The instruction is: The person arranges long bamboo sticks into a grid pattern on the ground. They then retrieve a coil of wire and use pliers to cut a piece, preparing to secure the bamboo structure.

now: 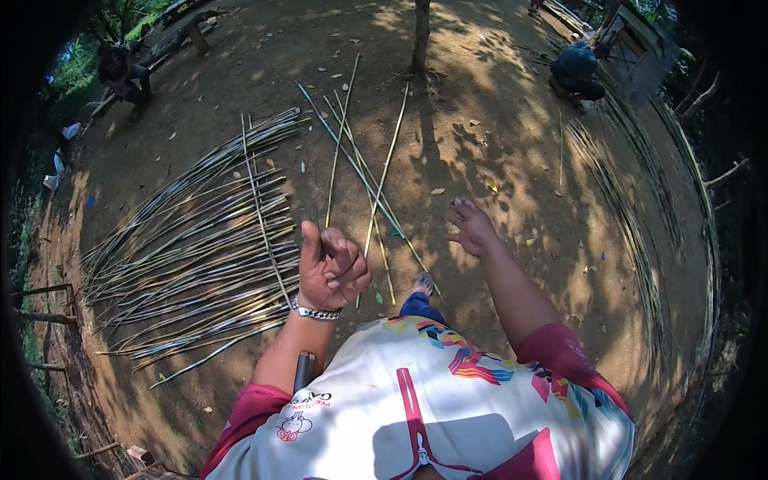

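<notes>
The left hand (332, 268) is clenched into an empty fist, the right hand (472, 228) is spread open and holds nothing, and the bamboo strips (200, 248) lie on the ground at far left, nearer the left hand, their long axis running left to right.

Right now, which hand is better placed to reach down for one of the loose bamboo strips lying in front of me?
The right hand, probably. It is open with fingers spread, held out near the loose bamboo strips on the dirt. The left hand is curled into a fist with the thumb up, holding nothing, nearer the big pile of bamboo strips.
</notes>
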Motion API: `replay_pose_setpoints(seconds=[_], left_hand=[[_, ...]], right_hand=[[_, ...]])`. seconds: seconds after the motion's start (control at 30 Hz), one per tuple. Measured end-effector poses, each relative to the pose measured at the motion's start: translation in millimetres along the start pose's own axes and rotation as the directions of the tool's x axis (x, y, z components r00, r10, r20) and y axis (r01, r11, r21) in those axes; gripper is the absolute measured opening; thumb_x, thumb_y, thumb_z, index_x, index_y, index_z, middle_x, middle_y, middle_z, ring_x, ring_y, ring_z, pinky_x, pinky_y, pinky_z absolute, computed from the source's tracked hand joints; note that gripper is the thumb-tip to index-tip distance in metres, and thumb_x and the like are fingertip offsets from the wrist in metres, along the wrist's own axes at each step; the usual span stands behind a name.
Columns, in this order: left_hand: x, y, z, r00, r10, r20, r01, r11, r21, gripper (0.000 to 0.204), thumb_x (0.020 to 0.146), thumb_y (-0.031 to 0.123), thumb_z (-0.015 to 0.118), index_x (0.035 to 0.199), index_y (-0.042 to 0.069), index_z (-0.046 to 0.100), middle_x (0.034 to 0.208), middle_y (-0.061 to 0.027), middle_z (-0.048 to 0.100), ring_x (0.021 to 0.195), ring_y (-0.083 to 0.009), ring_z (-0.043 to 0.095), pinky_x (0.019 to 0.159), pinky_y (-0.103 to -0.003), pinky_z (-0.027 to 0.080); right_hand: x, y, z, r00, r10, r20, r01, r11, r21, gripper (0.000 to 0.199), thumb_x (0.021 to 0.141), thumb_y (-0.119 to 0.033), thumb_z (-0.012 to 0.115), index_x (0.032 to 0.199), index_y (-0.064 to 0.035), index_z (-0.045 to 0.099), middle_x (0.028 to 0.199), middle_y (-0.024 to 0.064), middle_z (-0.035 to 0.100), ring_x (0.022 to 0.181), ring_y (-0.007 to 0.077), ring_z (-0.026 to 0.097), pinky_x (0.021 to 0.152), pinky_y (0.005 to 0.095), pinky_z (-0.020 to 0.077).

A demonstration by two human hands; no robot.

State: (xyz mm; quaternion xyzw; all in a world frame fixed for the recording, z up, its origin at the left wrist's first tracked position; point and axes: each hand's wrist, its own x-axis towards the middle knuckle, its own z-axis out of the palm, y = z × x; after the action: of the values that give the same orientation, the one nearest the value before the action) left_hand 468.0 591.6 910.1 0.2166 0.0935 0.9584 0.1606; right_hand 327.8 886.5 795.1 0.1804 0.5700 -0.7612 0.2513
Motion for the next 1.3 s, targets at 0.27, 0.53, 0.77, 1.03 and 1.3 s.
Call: replay_pose_setpoints(seconds=[0.27, 0.53, 0.77, 1.03, 1.3], left_hand=[[-22.8, -9.7, 7.9, 0.999, -0.030, 0.014, 0.030, 0.999, -0.030, 0.058, 0.103, 0.058, 0.029, 0.105, 0.012, 0.064, 0.053, 0.0072, 0.035, 0.045, -0.0035, 0.037, 0.046, -0.023, 0.030], [-33.5, -24.5, 31.3, 0.994, -0.065, 0.089, 0.071, 0.996, -0.056, 0.060, 0.102, 0.059, 0.031, 0.108, 0.010, 0.065, 0.051, 0.0083, 0.033, 0.042, -0.0030, 0.035, 0.044, -0.023, 0.027], [-44.0, -22.0, 44.6, 0.993, -0.055, 0.106, 0.061, 0.996, -0.063, 0.061, 0.102, 0.057, 0.031, 0.109, 0.007, 0.065, 0.051, 0.0097, 0.032, 0.042, -0.0021, 0.031, 0.045, -0.022, 0.027], [-54.9, -20.0, 48.0, 0.994, -0.038, 0.103, 0.037, 0.999, 0.015, 0.059, 0.103, 0.055, 0.034, 0.110, 0.005, 0.064, 0.051, 0.0087, 0.031, 0.043, -0.0036, 0.029, 0.047, -0.023, 0.027], [-76.3, -3.1, 46.9, 0.773, 0.405, -0.488, -0.097, 0.836, 0.540, 0.039, 0.106, 0.040, 0.040, 0.109, 0.006, 0.059, 0.057, 0.0053, 0.034, 0.048, -0.0057, 0.033, 0.048, -0.023, 0.030]], right_hand=[[30.8, 28.1, 30.1, 0.996, -0.003, 0.093, 0.018, 0.988, -0.154, 0.038, 0.091, -0.039, 0.070, 0.113, -0.0162, 0.048, 0.115, 0.0035, 0.052, 0.111, 0.0248, 0.053, 0.095, 0.0561, 0.0433], [24.6, 73.6, 79.0, 0.966, 0.227, 0.128, -0.168, 0.918, -0.359, 0.060, 0.082, -0.041, 0.079, 0.122, -0.0130, 0.044, 0.132, 0.0112, 0.047, 0.124, 0.0308, 0.047, 0.090, 0.0551, 0.0481], [1.1, 89.5, 105.0, 0.829, 0.359, 0.429, -0.357, 0.930, -0.090, 0.048, 0.094, -0.029, 0.066, 0.132, -0.0112, 0.042, 0.120, 0.0095, 0.063, 0.090, 0.0158, 0.064, 0.080, 0.0356, 0.0538], [21.7, 97.7, 102.4, 0.930, 0.233, 0.284, -0.070, 0.870, -0.488, 0.024, 0.094, -0.021, 0.064, 0.114, -0.0119, 0.056, 0.081, -0.0017, 0.056, 0.064, 0.0093, 0.052, 0.058, 0.0273, 0.0485], [23.9, 61.4, 58.8, 0.994, 0.098, -0.050, -0.093, 0.991, 0.094, 0.012, 0.102, -0.019, 0.048, 0.108, -0.0115, 0.055, 0.079, -0.0010, 0.054, 0.061, 0.0090, 0.050, 0.054, 0.0243, 0.0483]])
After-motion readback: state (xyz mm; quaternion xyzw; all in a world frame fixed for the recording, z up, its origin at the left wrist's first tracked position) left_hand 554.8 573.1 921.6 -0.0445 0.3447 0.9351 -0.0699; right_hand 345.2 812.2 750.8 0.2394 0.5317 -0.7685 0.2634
